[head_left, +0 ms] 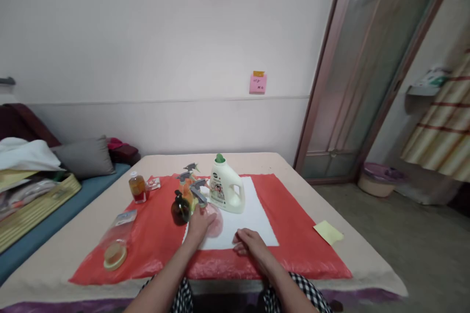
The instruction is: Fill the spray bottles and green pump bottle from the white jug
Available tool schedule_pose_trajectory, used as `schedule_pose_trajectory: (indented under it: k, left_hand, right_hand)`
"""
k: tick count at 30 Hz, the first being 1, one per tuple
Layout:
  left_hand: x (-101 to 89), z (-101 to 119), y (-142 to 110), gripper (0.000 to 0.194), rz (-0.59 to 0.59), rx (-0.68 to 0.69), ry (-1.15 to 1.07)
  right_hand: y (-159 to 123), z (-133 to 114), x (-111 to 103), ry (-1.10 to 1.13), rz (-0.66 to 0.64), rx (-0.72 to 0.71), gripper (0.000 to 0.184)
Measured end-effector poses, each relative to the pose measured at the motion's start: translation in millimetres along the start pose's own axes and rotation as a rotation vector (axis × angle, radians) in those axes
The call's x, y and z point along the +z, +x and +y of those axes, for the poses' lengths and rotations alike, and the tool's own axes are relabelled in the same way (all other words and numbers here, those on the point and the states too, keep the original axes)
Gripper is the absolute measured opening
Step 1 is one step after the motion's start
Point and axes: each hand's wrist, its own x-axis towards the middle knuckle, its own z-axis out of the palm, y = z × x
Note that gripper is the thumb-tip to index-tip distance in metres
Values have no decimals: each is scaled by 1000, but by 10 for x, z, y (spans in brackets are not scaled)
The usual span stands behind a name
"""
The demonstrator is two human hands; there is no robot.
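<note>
My left hand (200, 225) is closed around the neck of a spray bottle (214, 222) with a grey trigger head and a round pinkish body, standing on a white sheet (257, 225). Nothing shows in my right hand (249, 243), which rests at the front of the sheet with its fingers loosely bent and apart. Behind the spray bottle stands a cream detergent jug (226, 188) with a green top and a side handle. A dark round pump bottle (180, 209) is just left of my left hand. More grey trigger heads (185, 175) rise behind it, their bottles partly hidden.
A red plastic sheet (154, 244) lies under everything on the beige-covered table (352, 264). On the left are a bottle of amber and red liquid (138, 188), a small packet (153, 183), a clear bag (123, 225) and a roll of tape (115, 255). A yellow note (328, 233) lies right.
</note>
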Motion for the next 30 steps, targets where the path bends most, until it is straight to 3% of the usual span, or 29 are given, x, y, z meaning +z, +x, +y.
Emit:
schedule_pose_trajectory:
  k: [3, 5, 8, 12, 16, 22, 30]
  left_hand:
    - [-16, 39, -142, 45, -188, -25, -149]
    - [-4, 27, -257, 56, -269, -63, -251]
    - [48, 6, -419, 58, -374, -133, -378]
    - [125, 49, -530, 61, -468, -195, -502]
    - [122, 108, -492, 62, -393, -282, -628]
    - [52, 1, -343, 49, -218, -360, -720]
    - [-20, -131, -278, 35, -181, -447, -802]
  right_hand:
    - [-83, -100, 9, 148, -73, 73, 58]
    - [-143, -172, 30, 221, -174, 137, 64]
    - [-208, -251, 62, 313, -332, 214, 70]
    - [-239, -275, 72, 415, -451, 179, 66]
    - [-225, -271, 78, 412, -400, 82, 57]
    - [-159, -244, 124, 318, -354, 30, 61]
    - [-144, -166, 269, 130, -277, -10, 63]
